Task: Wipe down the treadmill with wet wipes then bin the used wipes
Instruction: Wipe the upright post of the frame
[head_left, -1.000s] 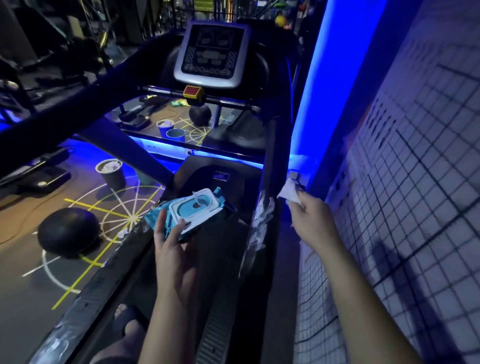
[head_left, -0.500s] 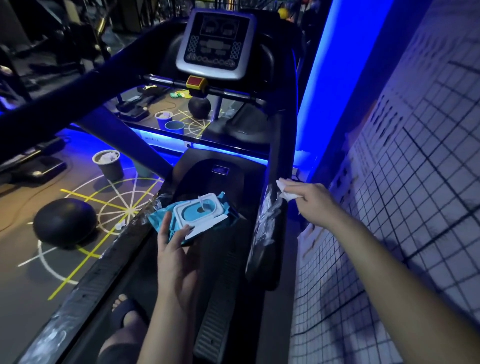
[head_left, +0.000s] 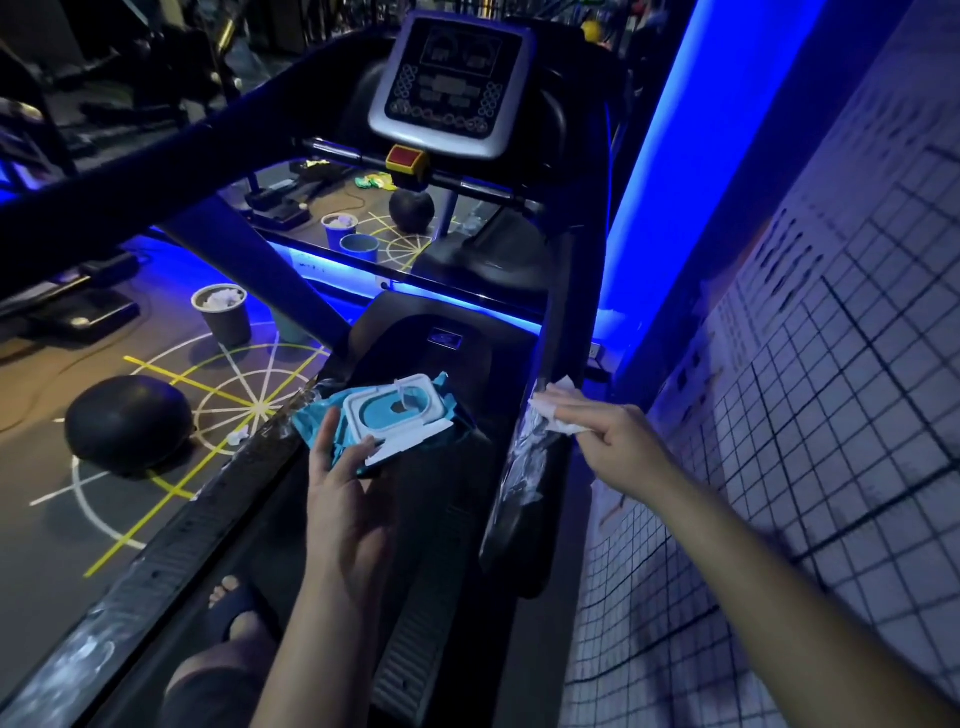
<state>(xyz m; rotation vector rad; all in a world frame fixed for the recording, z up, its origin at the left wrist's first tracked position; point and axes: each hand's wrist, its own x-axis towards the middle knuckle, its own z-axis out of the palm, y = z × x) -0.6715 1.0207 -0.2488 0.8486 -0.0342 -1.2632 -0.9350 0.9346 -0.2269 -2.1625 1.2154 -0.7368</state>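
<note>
While gripping the blue wipe pack (head_left: 387, 415) in the left hand (head_left: 343, 499), thumb on its near edge and lid flipped open, pinches a white wet wipe (head_left: 558, 410) at the fingertips of the right hand (head_left: 618, 447). Presses it against the treadmill's plastic-wrapped handrail (head_left: 522, 467), just left of that hand. Holds the pack above the belt, left of the wiping hand.

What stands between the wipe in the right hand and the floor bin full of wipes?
The treadmill: its deck and left upright lie between the wipe and the bin, as does the wipes pack in the left hand.
</note>
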